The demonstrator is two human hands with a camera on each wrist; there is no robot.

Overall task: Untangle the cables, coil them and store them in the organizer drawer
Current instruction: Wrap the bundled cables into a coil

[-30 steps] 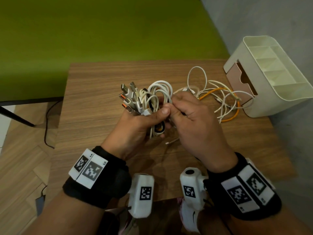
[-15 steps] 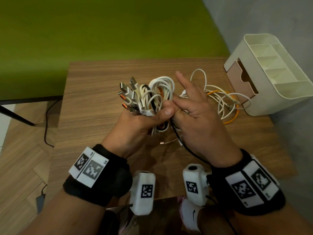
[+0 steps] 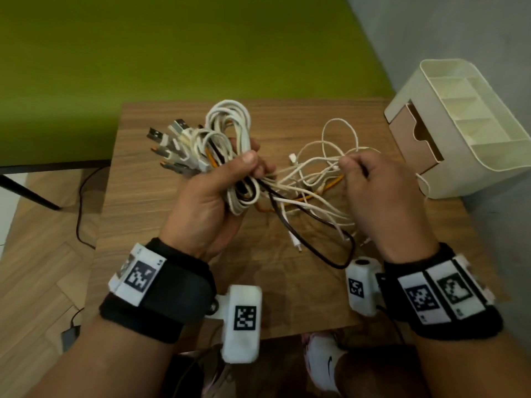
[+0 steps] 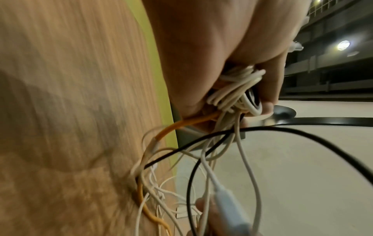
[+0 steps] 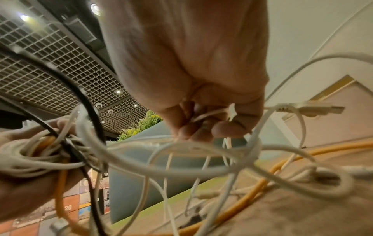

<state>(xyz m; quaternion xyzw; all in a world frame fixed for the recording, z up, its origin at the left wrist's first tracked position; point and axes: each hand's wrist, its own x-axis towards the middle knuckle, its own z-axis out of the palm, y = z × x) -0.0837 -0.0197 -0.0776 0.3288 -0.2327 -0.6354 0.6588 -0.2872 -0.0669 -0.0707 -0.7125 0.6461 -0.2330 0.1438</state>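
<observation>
My left hand [image 3: 227, 179] grips a bundle of coiled cables [image 3: 227, 133], mostly white with an orange and a black one, their USB plugs [image 3: 169, 147] fanning out to the left. The same bundle [image 4: 236, 94] fills my fist in the left wrist view. My right hand [image 3: 359, 168] pinches a thin white cable [image 3: 324, 145] drawn out of the loose tangle [image 3: 310, 191] on the table; its fingertips [image 5: 226, 129] curl round that strand [image 5: 210, 115]. A black cable [image 3: 324, 242] and an orange cable [image 3: 330, 188] trail between the hands. The cream organizer [image 3: 471, 124] stands at the right, its pink drawer [image 3: 413, 139] partly open.
The wooden table [image 3: 161, 225] has bare surface on its left side and along its front edge. A green wall panel [image 3: 172, 53] lies behind the table. A black cord [image 3: 80, 214] runs over the floor at the left.
My hands have parted: the right hand moved right with a white strand, pulling cables taut from the bundle. The left hand lifted the bundle slightly. The black cable now hangs in a loop.
</observation>
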